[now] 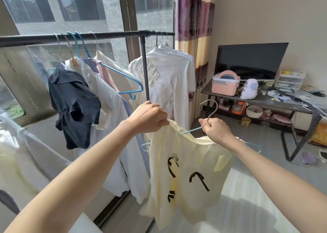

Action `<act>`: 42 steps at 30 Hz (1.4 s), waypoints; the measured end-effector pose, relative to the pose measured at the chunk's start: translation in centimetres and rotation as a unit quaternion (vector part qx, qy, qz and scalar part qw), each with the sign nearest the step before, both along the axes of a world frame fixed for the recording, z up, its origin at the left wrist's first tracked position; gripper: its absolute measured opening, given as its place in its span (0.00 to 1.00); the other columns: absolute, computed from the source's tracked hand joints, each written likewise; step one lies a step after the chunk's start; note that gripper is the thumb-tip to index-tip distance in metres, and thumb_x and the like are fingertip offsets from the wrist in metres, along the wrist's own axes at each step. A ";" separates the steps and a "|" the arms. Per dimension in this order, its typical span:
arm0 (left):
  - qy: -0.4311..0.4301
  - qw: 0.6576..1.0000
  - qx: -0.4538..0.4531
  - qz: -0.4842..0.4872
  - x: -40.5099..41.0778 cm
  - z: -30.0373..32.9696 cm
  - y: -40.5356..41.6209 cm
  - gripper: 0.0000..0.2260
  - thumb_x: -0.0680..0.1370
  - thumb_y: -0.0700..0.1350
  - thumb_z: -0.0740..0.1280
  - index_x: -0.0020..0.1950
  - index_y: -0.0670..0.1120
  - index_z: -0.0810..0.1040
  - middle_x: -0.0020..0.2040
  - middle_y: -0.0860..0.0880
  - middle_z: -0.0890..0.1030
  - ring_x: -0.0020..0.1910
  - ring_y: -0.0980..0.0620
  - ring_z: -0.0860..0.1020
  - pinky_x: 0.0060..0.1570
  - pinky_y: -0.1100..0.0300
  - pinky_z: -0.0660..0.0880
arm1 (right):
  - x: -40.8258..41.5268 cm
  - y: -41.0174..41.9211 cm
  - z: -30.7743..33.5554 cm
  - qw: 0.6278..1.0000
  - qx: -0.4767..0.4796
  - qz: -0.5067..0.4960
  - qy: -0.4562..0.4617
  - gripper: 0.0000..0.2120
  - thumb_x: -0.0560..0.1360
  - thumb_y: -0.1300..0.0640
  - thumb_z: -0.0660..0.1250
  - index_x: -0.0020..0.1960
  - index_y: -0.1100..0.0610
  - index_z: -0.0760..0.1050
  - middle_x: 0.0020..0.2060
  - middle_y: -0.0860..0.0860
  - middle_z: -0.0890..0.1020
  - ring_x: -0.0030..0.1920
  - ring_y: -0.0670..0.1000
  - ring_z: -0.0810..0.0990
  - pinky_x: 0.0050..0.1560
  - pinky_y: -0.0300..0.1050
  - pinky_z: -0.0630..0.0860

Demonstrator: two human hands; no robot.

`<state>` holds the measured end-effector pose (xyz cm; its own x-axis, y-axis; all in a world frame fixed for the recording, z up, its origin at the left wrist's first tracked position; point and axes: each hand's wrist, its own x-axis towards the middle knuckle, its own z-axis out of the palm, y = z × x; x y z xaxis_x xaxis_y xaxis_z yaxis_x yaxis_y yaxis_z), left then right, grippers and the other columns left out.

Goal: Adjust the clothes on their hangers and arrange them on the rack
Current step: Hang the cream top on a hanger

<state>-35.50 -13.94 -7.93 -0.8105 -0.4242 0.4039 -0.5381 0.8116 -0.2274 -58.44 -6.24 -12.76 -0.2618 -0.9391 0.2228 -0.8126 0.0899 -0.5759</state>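
The pale yellow shirt is pinched at its collar by the left hand; the blue hanger is gripped by the right hand; open floor is seen right of the rack.

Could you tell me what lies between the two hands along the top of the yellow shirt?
In the head view, between the left hand and right hand run the yellow shirt's collar edge and a stretch of its blue hanger.

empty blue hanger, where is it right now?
Head view, left of centre: the empty blue hanger hangs on the rack rail, among the clothes between the black top and the rack's upright post.
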 end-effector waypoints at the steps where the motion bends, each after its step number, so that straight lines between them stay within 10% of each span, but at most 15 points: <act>1: 0.000 1.000 0.013 -0.004 -0.2 0.1 0.4 0.14 0.76 0.54 0.62 0.43 0.46 0.82 0.39 0.49 0.82 0.44 0.47 0.77 0.42 0.58 0.65 | 0.0 0.0 0.1 0.998 -0.021 -0.005 -0.050 0.22 0.80 0.48 0.54 0.29 0.54 0.67 0.29 0.51 0.74 0.37 0.56 0.73 0.41 0.46 0.67; 4: 0.016 0.997 0.079 -0.002 -1.0 0.0 1.5 0.10 0.76 0.51 0.66 0.46 0.47 0.83 0.43 0.49 0.80 0.47 0.49 0.74 0.42 0.61 0.66 | 0.5 -0.4 0.5 0.982 -0.082 -0.014 -0.170 0.22 0.80 0.52 0.55 0.29 0.56 0.68 0.24 0.49 0.70 0.29 0.51 0.68 0.35 0.45 0.65; 16: 0.161 0.947 0.254 0.114 1.2 -3.9 1.2 0.09 0.78 0.46 0.64 0.53 0.47 0.82 0.49 0.49 0.84 0.49 0.47 0.79 0.49 0.51 0.75 | 0.3 -0.8 -0.3 0.981 -0.112 -0.047 -0.152 0.22 0.80 0.52 0.56 0.29 0.56 0.69 0.32 0.54 0.77 0.37 0.55 0.74 0.43 0.46 0.68; 28: 0.191 0.948 0.172 0.188 -1.0 -6.0 2.9 0.10 0.79 0.48 0.59 0.44 0.47 0.78 0.43 0.49 0.81 0.45 0.45 0.77 0.36 0.57 0.61 | 2.3 -0.2 0.4 0.964 -0.169 0.040 -0.203 0.10 0.78 0.53 0.62 0.45 0.57 0.77 0.33 0.50 0.78 0.35 0.45 0.75 0.41 0.42 0.69; 33: 0.284 0.927 0.167 0.180 -0.2 -6.6 2.5 0.09 0.78 0.45 0.64 0.41 0.45 0.79 0.36 0.50 0.83 0.40 0.44 0.79 0.43 0.56 0.66 | -0.7 1.6 -2.1 0.924 -0.278 -0.125 -0.231 0.05 0.77 0.57 0.62 0.51 0.57 0.74 0.48 0.53 0.76 0.45 0.49 0.72 0.48 0.40 0.69; 37: 0.339 0.901 0.180 0.199 0.8 -6.8 1.8 0.10 0.77 0.46 0.62 0.39 0.47 0.80 0.37 0.51 0.83 0.40 0.46 0.79 0.48 0.54 0.66 | -2.2 2.9 -4.4 0.899 -0.213 -0.269 -0.272 0.09 0.77 0.54 0.60 0.50 0.60 0.70 0.47 0.54 0.73 0.45 0.51 0.72 0.46 0.45 0.69; 42: 0.350 0.893 0.186 0.213 1.0 -6.7 1.9 0.08 0.77 0.43 0.64 0.41 0.46 0.80 0.37 0.49 0.83 0.41 0.43 0.78 0.47 0.55 0.64 | -2.1 2.1 -4.4 0.890 -0.089 -0.178 -0.411 0.18 0.76 0.46 0.62 0.36 0.59 0.69 0.34 0.54 0.72 0.36 0.53 0.70 0.38 0.45 0.67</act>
